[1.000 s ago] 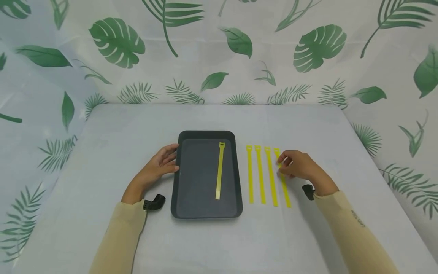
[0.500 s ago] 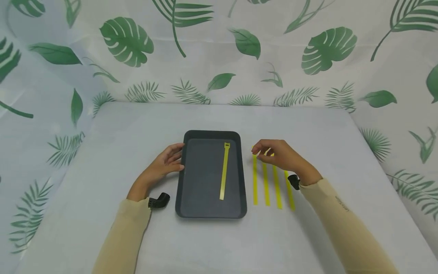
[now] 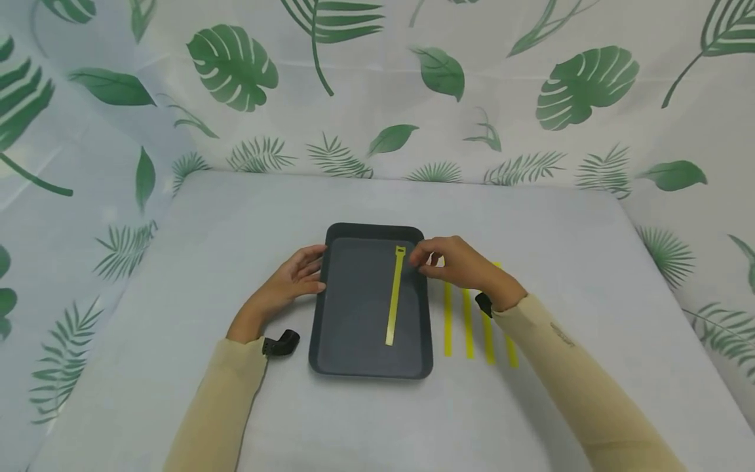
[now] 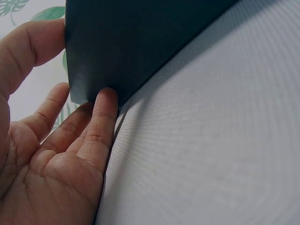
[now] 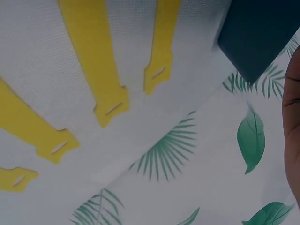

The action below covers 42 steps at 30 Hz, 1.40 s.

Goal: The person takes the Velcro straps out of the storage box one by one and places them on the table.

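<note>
A dark grey tray (image 3: pixel 354 308) lies on the table, and inside it, right of centre, is one flat yellow cable strap (image 3: pixel 394 298) with a slotted head. My left hand (image 3: pixel 280 288) rests against the tray's left side. In the left wrist view its extended fingers (image 4: pixel 97 129) touch the dark outer wall. Over the tray's right rim is my right hand (image 3: pixel 451 263), fingers loosely bent, fingertips close to the strap's head; nothing shows between them. Several more yellow straps (image 3: pixel 447 321) lie side by side right of the tray, partly hidden by the right hand and forearm.
A white cloth covers the table (image 3: pixel 366 419). Behind and beside it hangs a white backdrop (image 3: pixel 354 72) printed with green leaves. In the right wrist view, the slotted heads of the loose straps (image 5: pixel 96 61) point toward the backdrop.
My right hand has moved left from the rightmost loose strap, across the row, to the tray's right rim. The left hand stays at the tray's side. The whole head view has shifted slightly.
</note>
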Each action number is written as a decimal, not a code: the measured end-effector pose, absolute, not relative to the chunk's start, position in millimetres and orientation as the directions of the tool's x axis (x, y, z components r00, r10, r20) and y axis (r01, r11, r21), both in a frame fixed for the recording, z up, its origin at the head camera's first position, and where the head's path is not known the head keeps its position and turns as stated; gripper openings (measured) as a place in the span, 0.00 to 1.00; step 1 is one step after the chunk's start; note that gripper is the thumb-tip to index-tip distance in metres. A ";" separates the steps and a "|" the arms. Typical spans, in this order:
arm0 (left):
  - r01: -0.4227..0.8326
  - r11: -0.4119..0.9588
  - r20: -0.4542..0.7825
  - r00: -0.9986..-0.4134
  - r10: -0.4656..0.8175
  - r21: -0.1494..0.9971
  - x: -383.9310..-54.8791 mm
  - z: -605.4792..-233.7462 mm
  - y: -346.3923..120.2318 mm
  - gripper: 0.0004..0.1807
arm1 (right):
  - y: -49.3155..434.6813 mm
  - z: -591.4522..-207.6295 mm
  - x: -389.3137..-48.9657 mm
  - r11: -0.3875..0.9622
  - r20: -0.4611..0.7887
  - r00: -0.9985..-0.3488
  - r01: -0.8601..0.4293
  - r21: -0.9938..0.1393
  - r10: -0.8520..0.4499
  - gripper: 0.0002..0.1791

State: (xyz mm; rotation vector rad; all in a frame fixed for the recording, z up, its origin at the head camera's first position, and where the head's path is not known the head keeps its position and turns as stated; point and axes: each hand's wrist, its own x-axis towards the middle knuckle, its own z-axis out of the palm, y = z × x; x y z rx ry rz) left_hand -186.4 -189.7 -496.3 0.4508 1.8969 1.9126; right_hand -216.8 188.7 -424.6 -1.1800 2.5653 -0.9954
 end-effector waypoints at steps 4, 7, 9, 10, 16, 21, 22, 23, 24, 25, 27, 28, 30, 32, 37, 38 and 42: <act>-0.070 -0.001 -0.060 -0.861 0.505 0.998 -186.2 -495.4 -190.0 0.45 | 178.1 -428.5 -220.2 0.459 0.136 -0.637 -0.671 -0.583 -0.759 0.12; -0.074 -0.002 -0.063 -0.860 0.506 0.997 -185.7 -495.0 -190.5 0.45 | 169.7 -431.4 -222.0 0.457 0.111 -0.609 -0.692 -0.559 -0.786 0.12; -0.072 -0.001 -0.062 -0.859 0.508 0.997 -185.5 -494.6 -190.8 0.45 | 165.0 -433.7 -223.7 0.460 0.085 -0.590 -0.704 -0.541 -0.803 0.13; -0.070 0.000 -0.060 -0.860 0.508 0.998 -185.4 -494.5 -190.8 0.45 | 162.6 -434.6 -224.3 0.461 0.072 -0.582 -0.708 -0.535 -0.810 0.13; -0.070 -0.012 -0.054 -0.857 0.512 0.997 -185.0 -494.3 -190.4 0.45 | 150.9 -439.0 -227.6 0.460 0.020 -0.545 -0.727 -0.510 -0.838 0.15; -0.077 -0.021 -0.055 -0.853 0.519 0.997 -185.6 -495.6 -190.1 0.45 | 144.4 -444.4 -228.3 0.478 -0.009 -0.541 -0.735 -0.481 -0.841 0.15; -0.076 -0.020 -0.055 -0.853 0.519 0.997 -185.8 -495.8 -190.1 0.45 | 143.4 -445.0 -228.1 0.479 -0.010 -0.540 -0.738 -0.475 -0.842 0.14; -0.076 -0.020 -0.054 -0.854 0.518 0.997 -186.0 -495.9 -190.1 0.45 | 142.5 -445.3 -227.8 0.483 -0.012 -0.543 -0.737 -0.474 -0.840 0.14; -0.075 -0.019 -0.055 -0.854 0.518 0.997 -186.1 -495.8 -190.3 0.45 | 141.7 -445.5 -227.7 0.480 -0.009 -0.540 -0.741 -0.470 -0.841 0.14; -0.074 -0.016 -0.055 -0.854 0.518 0.997 -186.1 -495.5 -190.5 0.45 | 140.9 -445.6 -227.7 0.474 -0.001 -0.535 -0.747 -0.467 -0.845 0.13; -0.072 -0.013 -0.055 -0.854 0.517 0.997 -186.1 -495.0 -191.1 0.45 | 139.4 -445.3 -227.7 0.462 0.009 -0.526 -0.754 -0.467 -0.850 0.13; -0.071 -0.014 -0.053 -0.854 0.518 0.997 -186.2 -494.8 -190.8 0.45 | 139.7 -446.0 -227.6 0.459 0.011 -0.523 -0.757 -0.465 -0.852 0.12; -0.070 -0.018 -0.050 -0.853 0.520 0.997 -186.3 -494.6 -190.2 0.45 | 139.3 -446.5 -227.2 0.440 0.029 -0.507 -0.774 -0.455 -0.862 0.11; -0.070 -0.023 -0.048 -0.853 0.520 0.997 -186.5 -494.9 -189.8 0.45 | 138.8 -447.0 -226.5 0.436 0.034 -0.501 -0.782 -0.446 -0.865 0.10; -0.073 -0.012 -0.056 -0.857 0.513 0.997 -187.0 -495.5 -189.5 0.45 | 139.0 -448.4 -225.7 0.432 0.045 -0.495 -0.796 -0.424 -0.868 0.12; -0.073 -0.009 -0.058 -0.857 0.511 0.997 -187.1 -495.4 -189.5 0.45 | 139.1 -448.3 -225.3 0.430 0.049 -0.494 -0.798 -0.422 -0.868 0.13; -0.074 0.000 -0.064 -0.861 0.505 0.997 -186.6 -494.3 -190.0 0.45 | 138.5 -447.4 -223.3 0.417 0.078 -0.489 -0.807 -0.419 -0.868 0.12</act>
